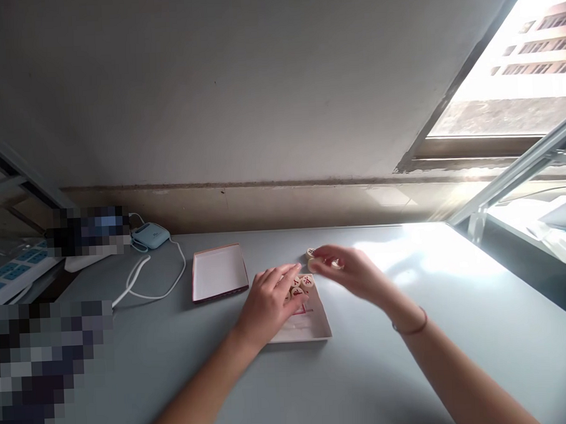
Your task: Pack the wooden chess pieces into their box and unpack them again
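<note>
In the lower centre of the frame the left hand [268, 300] lies over a shallow open box [313, 326], palm down, its thumb and fingers spread apart above round pieces [307, 281] that bear red characters; these pieces sit inside the box, toward its far edge, and the hand covers part of them. Just right of centre the right hand [361, 274] reaches in beyond the box's far right corner, thumb and fingertips drawn close together beside more round discs [310, 252] on the table [384, 370]; that hand is blurred, so I cannot tell whether it pinches one of them; a thin bracelet [417, 325] circles its wrist. Left of centre, near the box but apart from it, lies a shallow tray [218, 271] with a white inside; in the left part of the frame a light-blue device [151, 235] lies beside a white cable [180, 266], and a power strip [20, 270] stands near the left edge; a window [508, 102] lets in bright light at upper right.
</note>
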{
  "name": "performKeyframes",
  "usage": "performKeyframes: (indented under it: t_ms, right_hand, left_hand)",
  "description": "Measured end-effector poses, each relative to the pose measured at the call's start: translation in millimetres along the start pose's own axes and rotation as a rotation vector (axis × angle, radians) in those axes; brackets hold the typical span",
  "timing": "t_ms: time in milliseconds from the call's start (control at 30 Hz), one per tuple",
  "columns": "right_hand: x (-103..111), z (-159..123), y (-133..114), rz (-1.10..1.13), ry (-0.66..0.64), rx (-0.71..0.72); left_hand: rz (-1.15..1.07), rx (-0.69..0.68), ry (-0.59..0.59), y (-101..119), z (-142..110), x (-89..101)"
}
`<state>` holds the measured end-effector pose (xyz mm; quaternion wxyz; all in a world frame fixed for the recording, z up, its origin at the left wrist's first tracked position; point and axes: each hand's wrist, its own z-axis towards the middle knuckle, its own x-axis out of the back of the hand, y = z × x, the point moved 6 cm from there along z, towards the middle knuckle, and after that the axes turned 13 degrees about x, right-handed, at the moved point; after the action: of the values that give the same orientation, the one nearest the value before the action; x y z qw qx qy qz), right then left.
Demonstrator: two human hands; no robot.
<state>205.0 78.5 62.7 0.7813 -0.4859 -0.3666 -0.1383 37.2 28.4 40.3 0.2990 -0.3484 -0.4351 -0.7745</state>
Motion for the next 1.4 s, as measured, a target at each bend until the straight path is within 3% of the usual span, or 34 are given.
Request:
performKeyframes:
  t_ms: [100, 200, 433, 533, 833, 1000, 1133, 1400]
  right_hand:
    - [-26, -15, -26, 0.213, -0.058, 0.066]
    - [-37, -19, -24, 0.337, -0.025, 0.026]
    - [-18, -26, 11, 0.561, 0.258, -0.134]
    - [-15, -28, 16, 0.563, 0.297, -0.176]
    - [-23, -30, 17, 0.554, 0.231, -0.114]
    - [-26, -30, 15, 0.528, 0.207, -0.089]
    - [-30, -31, 8, 0.474, 0.125, -0.060]
    - [-37, -36, -19, 0.073, -0.109, 0.151]
  left_hand:
    - [-0.096, -0.016, 0.002, 6, -2, -1.1]
    - [-0.156, 0.005, 0.012, 6, -1, -0.4]
    - [-0.161, 0.095, 0.010, -3, 0, -4.9]
    - [-0.102, 0.055, -0.039, 2, 0, -11.2]
    - [0.149, -0.180, -0.182, 27, -3, -29.1]
    - [0.264, -0.222, -0.141, 29, -5, -39.2]
    - [0.353, -0.182, -0.048, 30, -3, -37.0]
    - [0.261, -0.011, -0.126, 0, 3, -9.2]
